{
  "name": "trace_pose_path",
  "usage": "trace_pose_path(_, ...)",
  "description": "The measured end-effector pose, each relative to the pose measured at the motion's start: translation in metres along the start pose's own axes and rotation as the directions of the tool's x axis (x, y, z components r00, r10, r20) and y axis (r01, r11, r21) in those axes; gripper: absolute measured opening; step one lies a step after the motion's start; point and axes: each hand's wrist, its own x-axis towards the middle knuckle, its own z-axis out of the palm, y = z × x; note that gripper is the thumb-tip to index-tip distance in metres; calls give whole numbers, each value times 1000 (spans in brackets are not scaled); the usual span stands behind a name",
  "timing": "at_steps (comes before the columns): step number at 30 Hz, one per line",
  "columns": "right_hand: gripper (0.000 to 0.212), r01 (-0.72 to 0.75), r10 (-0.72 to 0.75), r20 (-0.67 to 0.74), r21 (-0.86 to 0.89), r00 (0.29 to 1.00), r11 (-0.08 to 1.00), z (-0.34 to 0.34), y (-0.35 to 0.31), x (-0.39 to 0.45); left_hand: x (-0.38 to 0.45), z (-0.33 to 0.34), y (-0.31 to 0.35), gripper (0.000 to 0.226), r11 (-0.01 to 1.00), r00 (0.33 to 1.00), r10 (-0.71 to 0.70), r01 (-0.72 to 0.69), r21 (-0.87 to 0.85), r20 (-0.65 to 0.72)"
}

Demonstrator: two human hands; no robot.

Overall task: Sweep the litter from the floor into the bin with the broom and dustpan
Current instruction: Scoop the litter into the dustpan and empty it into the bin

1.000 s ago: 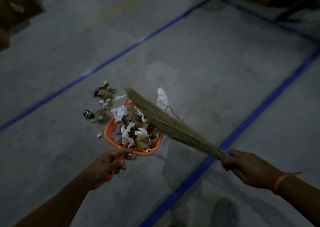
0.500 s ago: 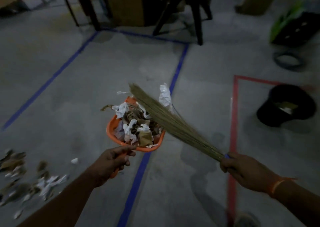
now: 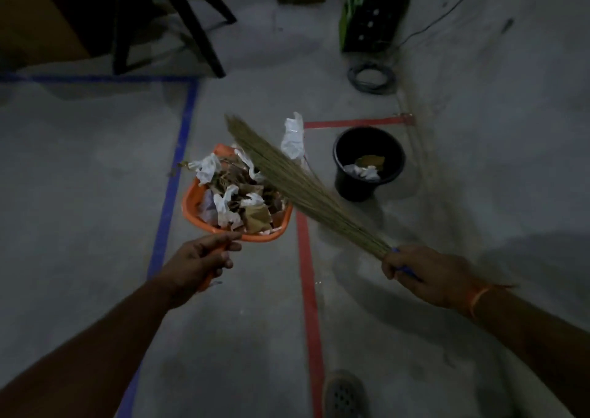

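Note:
My left hand (image 3: 199, 258) grips the handle of an orange dustpan (image 3: 191, 207) held above the floor. The pan is heaped with litter (image 3: 236, 197): crumpled white paper, brown scraps and dry leaves. My right hand (image 3: 421, 270) grips the blue handle of a straw broom (image 3: 297, 181). Its bristles lie slanted across the right side of the heap. A white scrap (image 3: 293, 136) sticks up beside the bristles. The black bin (image 3: 368, 162) stands on the floor just right of the pan, inside a red tape outline, with some paper and a leaf in it.
Blue tape lines (image 3: 174, 178) and red tape lines (image 3: 308, 274) mark the grey floor. Dark furniture legs (image 3: 191, 24) stand at the back left. A black and green box (image 3: 373, 18) and a coiled cable (image 3: 372, 77) lie behind the bin. My shoe (image 3: 344, 395) shows at the bottom.
The view has swung right: the loose litter on the floor has left the frame and the bin has come closer, now next to the pan. Both hands keep their grips.

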Motion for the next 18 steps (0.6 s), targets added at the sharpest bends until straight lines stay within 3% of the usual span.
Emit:
trace_pose_path(14, 28, -171, 173, -8, 100, 985, 980, -25, 201, -25, 175, 175, 64, 43, 986, 986, -45, 18, 164, 162)
trace_pose_path(18, 18, -210, 212, 0, 130, 977, 969, -29, 233, -8, 224, 215, 83, 44, 977, 984, -86, 53, 206, 155)
